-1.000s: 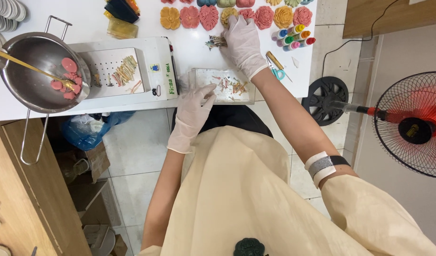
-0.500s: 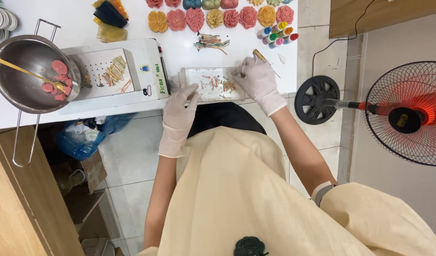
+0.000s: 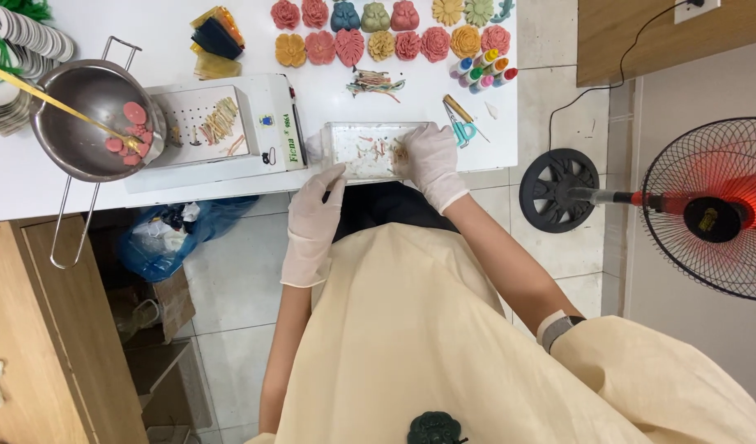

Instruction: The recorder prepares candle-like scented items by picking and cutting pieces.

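A clear plastic tray (image 3: pixel 363 136) with several thin coloured scraps lies at the front edge of the white table (image 3: pixel 33 193). My gloved right hand (image 3: pixel 434 163) covers the tray's right end. Its fingers curl down and pinch a small clump of coloured scraps (image 3: pixel 400 153) inside the tray. My gloved left hand (image 3: pixel 312 222) reaches up from below, fingers spread, with its fingertips touching the tray's front left corner. A loose pile of more scraps (image 3: pixel 376 83) lies on the table beyond the tray.
Flower-shaped coloured pieces (image 3: pixel 380 43) lie in rows at the back, beside small colour bottles (image 3: pixel 481 69) and scissors (image 3: pixel 462 125). Left of the tray are a white scale (image 3: pixel 267 123) and a metal pot (image 3: pixel 82 115) with pink discs. A fan (image 3: pixel 711 210) stands at right, a blue bag (image 3: pixel 177 234) lies under the table.
My right hand has come back from the scrap pile on the table to the right end of the clear tray. My left hand has stayed at the tray's left corner.
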